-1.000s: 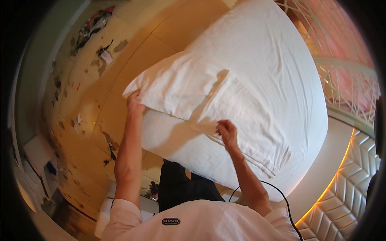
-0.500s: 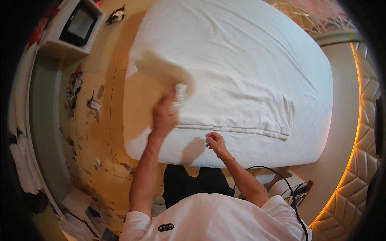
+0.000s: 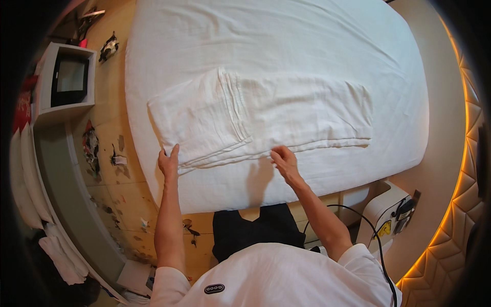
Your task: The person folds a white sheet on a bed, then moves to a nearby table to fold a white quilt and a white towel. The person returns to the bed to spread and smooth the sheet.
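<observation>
A long white cloth (image 3: 307,110) lies on the white-covered bed (image 3: 286,30). Its left end is doubled back over itself, with several layered edges stacked near the middle. At the near left corner of this fold is my left hand (image 3: 169,162), thumb and fingers apart against the cloth's edge. My right hand (image 3: 284,162) hovers by the cloth's near edge, its fingers loosely curled with nothing visible in them. It casts a shadow on the bed. Wrinkles run across the right half of the cloth.
Left of the bed, dark and pale patches mark the tiled floor (image 3: 115,179). A box-like cabinet with a dark-framed front (image 3: 71,77) stands at the far left. On the right are a padded wall with a light strip (image 3: 450,210), a white unit (image 3: 383,210) and a black cable (image 3: 369,225).
The left end of the cloth, blurred in motion with my left hand, now lies flat, folded over. My left hand has moved left and down to its corner. The view has shifted.
</observation>
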Action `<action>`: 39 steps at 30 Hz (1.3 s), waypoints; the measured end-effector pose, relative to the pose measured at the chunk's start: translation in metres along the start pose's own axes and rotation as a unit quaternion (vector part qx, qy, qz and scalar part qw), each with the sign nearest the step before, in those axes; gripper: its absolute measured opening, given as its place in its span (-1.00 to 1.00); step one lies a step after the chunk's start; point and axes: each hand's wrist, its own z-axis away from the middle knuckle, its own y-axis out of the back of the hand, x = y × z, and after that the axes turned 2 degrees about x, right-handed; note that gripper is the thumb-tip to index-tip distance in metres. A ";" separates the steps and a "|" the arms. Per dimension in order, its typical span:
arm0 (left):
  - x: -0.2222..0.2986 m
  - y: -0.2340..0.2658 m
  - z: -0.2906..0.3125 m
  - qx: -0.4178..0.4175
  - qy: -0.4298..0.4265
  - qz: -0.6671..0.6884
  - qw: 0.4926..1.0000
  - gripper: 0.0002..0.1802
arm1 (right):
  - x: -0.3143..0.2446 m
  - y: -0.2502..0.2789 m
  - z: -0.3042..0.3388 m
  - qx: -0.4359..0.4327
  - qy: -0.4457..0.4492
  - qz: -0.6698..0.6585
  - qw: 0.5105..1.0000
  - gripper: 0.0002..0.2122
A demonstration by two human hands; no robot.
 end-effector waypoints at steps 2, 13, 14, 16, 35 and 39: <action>-0.001 -0.002 0.003 0.009 -0.030 0.026 0.999 -0.37 | -0.026 -0.041 -0.015 0.045 0.051 0.028 0.997 -0.60; -0.022 0.001 -0.012 -0.053 0.013 0.153 0.987 -0.48 | -0.032 -0.100 -0.032 0.035 0.062 0.212 0.975 -0.70; -0.026 0.000 -0.013 -0.052 0.014 0.157 0.986 -0.49 | -0.026 -0.096 -0.023 0.008 -0.001 0.168 0.986 -0.71; -0.022 0.000 -0.014 -0.077 0.023 0.181 0.980 -0.50 | -0.013 -0.091 -0.014 0.007 -0.045 0.138 0.989 -0.72; 0.195 -0.025 0.198 -0.112 -0.299 0.141 0.937 -0.60 | -0.103 -0.055 -0.022 -0.144 0.027 -0.176 0.973 -0.55; 0.215 -0.109 0.256 -0.154 -0.424 0.029 0.892 -0.52 | -0.054 0.032 -0.038 -0.112 0.145 -0.210 0.960 -0.62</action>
